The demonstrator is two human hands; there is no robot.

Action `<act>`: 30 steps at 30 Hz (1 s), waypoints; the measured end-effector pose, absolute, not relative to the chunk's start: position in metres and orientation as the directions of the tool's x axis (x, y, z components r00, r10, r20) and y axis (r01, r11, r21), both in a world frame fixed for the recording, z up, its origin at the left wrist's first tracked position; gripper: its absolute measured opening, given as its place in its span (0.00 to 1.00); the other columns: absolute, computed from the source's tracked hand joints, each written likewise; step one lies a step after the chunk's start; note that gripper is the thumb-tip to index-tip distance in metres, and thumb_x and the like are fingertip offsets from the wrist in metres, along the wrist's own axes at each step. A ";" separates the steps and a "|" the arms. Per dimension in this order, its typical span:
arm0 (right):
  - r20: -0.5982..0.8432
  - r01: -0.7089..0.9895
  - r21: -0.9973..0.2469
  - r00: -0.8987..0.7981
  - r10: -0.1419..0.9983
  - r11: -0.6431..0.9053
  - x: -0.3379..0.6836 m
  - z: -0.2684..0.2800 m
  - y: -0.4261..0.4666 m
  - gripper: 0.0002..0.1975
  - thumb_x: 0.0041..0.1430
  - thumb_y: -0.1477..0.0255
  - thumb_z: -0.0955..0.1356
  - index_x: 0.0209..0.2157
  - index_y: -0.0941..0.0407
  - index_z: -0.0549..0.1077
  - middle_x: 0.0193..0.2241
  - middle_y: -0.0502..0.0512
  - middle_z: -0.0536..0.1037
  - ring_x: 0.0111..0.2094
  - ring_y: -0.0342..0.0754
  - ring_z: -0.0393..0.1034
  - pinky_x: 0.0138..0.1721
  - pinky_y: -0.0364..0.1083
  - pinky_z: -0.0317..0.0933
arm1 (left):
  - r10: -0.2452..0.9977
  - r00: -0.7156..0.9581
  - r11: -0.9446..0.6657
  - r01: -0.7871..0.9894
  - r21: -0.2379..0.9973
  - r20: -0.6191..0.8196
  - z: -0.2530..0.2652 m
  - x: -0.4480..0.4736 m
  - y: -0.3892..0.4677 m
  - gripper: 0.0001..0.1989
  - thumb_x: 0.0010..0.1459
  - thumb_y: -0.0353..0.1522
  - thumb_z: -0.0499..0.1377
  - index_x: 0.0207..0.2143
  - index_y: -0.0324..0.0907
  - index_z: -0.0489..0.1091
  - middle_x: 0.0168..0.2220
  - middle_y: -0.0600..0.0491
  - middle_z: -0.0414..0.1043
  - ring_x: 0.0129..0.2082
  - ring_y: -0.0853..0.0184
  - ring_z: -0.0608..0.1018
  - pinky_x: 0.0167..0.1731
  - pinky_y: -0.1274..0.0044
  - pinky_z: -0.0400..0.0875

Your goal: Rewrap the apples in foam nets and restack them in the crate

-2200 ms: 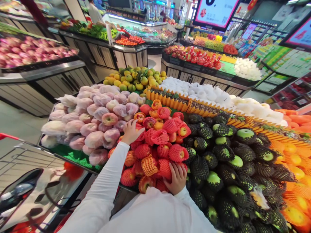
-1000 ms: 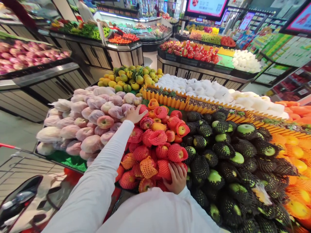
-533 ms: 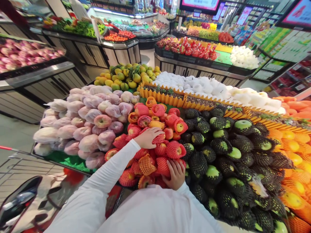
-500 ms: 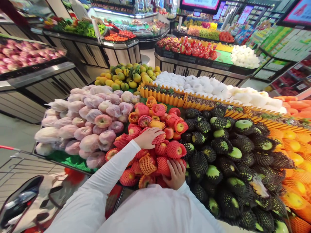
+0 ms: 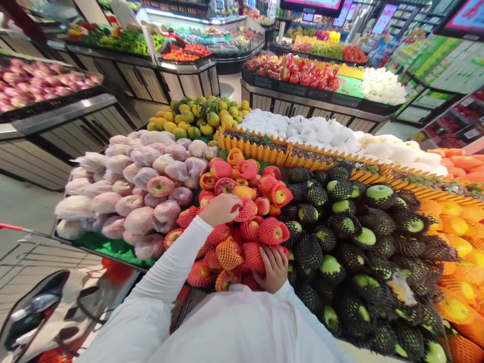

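Both hands on netted apples [image 5: 247, 227]: left hand [image 5: 220, 208] closing over one mid-pile, right hand [image 5: 275, 268] cupping a front one; none lifted yet.

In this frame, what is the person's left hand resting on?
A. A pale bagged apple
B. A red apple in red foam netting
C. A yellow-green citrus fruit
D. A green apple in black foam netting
B: the left hand curls over a red-netted apple in the middle pile, apart from the black-netted green apples.
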State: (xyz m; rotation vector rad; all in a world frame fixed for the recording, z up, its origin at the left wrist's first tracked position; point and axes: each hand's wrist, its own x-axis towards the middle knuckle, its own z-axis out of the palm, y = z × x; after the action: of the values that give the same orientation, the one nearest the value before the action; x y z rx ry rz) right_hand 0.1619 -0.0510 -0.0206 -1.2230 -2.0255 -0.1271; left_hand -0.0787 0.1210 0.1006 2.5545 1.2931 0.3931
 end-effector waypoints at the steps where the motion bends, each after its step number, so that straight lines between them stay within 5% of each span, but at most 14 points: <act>1: 0.643 0.794 -0.284 -0.259 0.721 0.538 0.162 -0.021 -0.051 0.26 0.65 0.59 0.64 0.59 0.58 0.68 0.52 0.59 0.74 0.55 0.54 0.66 0.64 0.53 0.46 | 0.795 0.596 -0.595 0.728 0.341 0.114 0.098 -0.077 0.121 0.12 0.57 0.26 0.54 0.41 0.36 0.75 0.43 0.46 0.77 0.45 0.58 0.77 0.49 0.66 0.70; 6: 0.656 0.799 -0.281 -0.245 0.714 0.532 0.161 -0.021 -0.051 0.25 0.65 0.59 0.64 0.59 0.57 0.68 0.52 0.57 0.75 0.55 0.53 0.66 0.64 0.53 0.46 | 0.747 0.665 -0.632 0.704 0.325 0.011 0.088 -0.057 0.120 0.26 0.53 0.26 0.58 0.56 0.38 0.68 0.59 0.45 0.68 0.58 0.57 0.70 0.57 0.65 0.64; 11: 0.643 0.798 -0.271 -0.266 0.718 0.539 0.162 -0.018 -0.050 0.25 0.65 0.61 0.64 0.59 0.58 0.68 0.52 0.59 0.74 0.55 0.54 0.66 0.63 0.54 0.47 | 0.785 0.613 -0.581 0.778 0.241 -0.087 0.087 -0.042 0.120 0.35 0.47 0.24 0.61 0.60 0.37 0.61 0.59 0.43 0.67 0.60 0.55 0.68 0.55 0.65 0.64; 17: 0.699 0.685 -0.369 -0.242 0.674 0.628 0.168 -0.005 -0.053 0.19 0.65 0.63 0.65 0.54 0.57 0.70 0.50 0.60 0.74 0.53 0.55 0.66 0.58 0.55 0.54 | 0.769 0.637 -0.619 0.764 0.179 -0.060 0.092 -0.047 0.128 0.31 0.46 0.23 0.62 0.55 0.37 0.64 0.53 0.41 0.72 0.54 0.54 0.73 0.54 0.64 0.63; 20: 0.737 0.627 -0.402 -0.211 0.642 0.668 0.174 0.009 -0.055 0.15 0.64 0.69 0.66 0.52 0.58 0.71 0.50 0.61 0.73 0.54 0.56 0.65 0.54 0.56 0.59 | 0.759 0.650 -0.639 0.727 0.253 0.048 0.089 -0.060 0.125 0.28 0.46 0.23 0.61 0.52 0.37 0.65 0.51 0.43 0.73 0.53 0.54 0.74 0.53 0.64 0.65; 25: 0.694 0.576 -0.485 -0.203 0.690 0.658 0.173 0.047 -0.041 0.19 0.63 0.76 0.66 0.55 0.56 0.68 0.52 0.61 0.72 0.55 0.55 0.64 0.54 0.57 0.62 | 0.745 0.518 -0.662 0.654 0.367 0.421 0.083 -0.076 0.092 0.19 0.47 0.25 0.60 0.44 0.39 0.65 0.43 0.46 0.75 0.46 0.59 0.77 0.49 0.68 0.71; 30: 0.588 0.588 -0.587 -0.163 0.793 0.556 0.150 0.070 -0.015 0.15 0.66 0.70 0.67 0.53 0.58 0.68 0.49 0.61 0.72 0.51 0.53 0.65 0.53 0.55 0.62 | 0.637 0.472 -0.756 0.538 0.373 0.610 0.080 -0.064 0.041 0.15 0.50 0.24 0.59 0.41 0.41 0.62 0.37 0.51 0.73 0.39 0.64 0.77 0.42 0.73 0.75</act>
State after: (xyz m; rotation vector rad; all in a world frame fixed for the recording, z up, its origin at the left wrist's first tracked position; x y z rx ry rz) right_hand 0.1499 -0.0150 0.0700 -1.1282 -1.8589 0.2752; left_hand -0.0637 0.0408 0.0799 2.5830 1.0361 1.1537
